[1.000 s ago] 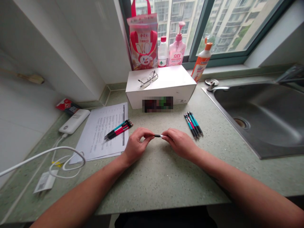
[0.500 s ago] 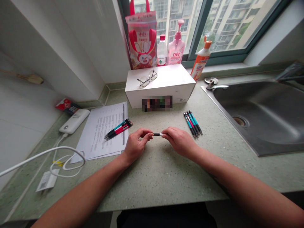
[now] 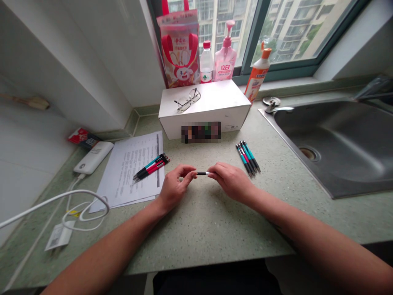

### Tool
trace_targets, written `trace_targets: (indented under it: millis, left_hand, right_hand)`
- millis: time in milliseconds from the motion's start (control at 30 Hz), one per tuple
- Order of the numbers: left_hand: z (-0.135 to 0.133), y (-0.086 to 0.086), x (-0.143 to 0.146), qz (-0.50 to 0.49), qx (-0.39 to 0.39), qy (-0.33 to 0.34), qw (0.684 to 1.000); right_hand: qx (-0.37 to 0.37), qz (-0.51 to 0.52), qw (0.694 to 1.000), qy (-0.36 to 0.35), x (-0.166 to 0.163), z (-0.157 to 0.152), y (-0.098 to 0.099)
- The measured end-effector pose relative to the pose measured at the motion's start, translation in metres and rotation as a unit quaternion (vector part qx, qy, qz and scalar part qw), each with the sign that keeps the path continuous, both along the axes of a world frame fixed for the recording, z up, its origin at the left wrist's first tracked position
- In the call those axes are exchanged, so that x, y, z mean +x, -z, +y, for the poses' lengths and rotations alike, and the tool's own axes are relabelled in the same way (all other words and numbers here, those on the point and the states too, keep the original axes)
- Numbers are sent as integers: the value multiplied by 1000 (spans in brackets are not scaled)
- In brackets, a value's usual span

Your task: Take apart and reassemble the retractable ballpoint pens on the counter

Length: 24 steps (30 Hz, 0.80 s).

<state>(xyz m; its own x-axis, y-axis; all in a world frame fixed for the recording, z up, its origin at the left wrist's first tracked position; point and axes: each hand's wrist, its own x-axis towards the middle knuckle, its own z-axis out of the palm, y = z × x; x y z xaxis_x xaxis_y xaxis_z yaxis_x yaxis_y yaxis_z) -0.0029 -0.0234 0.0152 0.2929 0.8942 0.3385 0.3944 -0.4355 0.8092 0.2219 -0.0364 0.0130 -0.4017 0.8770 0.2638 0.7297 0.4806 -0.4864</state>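
Between my two hands a pen [image 3: 201, 173] with a black grip and a white section lies level, just above the countertop. My left hand [image 3: 177, 184] pinches its black end between thumb and fingers. At the white end, my right hand [image 3: 229, 179] is closed in a pinch; its fingertips hide that tip. To the left, several teal and red pens [image 3: 151, 167] rest in a bundle on printed sheets of paper [image 3: 129, 164]. On the right, another group of teal and red pens [image 3: 247, 158] lies side by side on the counter.
Behind my hands stands a white box [image 3: 202, 102] with eyeglasses [image 3: 188, 100] on top. A steel sink [image 3: 331, 151] is at the right. A power bank [image 3: 93, 157], a cable and a white charger plug [image 3: 59, 235] lie left. Bottles and a bag [image 3: 180, 53] line the window.
The view has shifted slightly. Both hands keep their pinch on the pen, and slightly more of its white part seems to show between them.
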Motion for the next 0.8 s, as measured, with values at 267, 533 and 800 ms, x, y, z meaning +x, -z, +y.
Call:
trace_targets:
  millis: [267, 533, 800]
  left_hand:
    - [2, 1, -1, 29, 38, 1, 999]
    - [2, 2, -1, 53, 99, 11, 994]
    - [5, -6, -3, 82, 248, 69, 963]
  right_hand:
    - [-4, -4, 1000, -2, 0, 0, -2]
    - [-7, -3, 1000, -2, 1, 0, -2]
    - [-148, 89, 985, -7, 0, 0, -10]
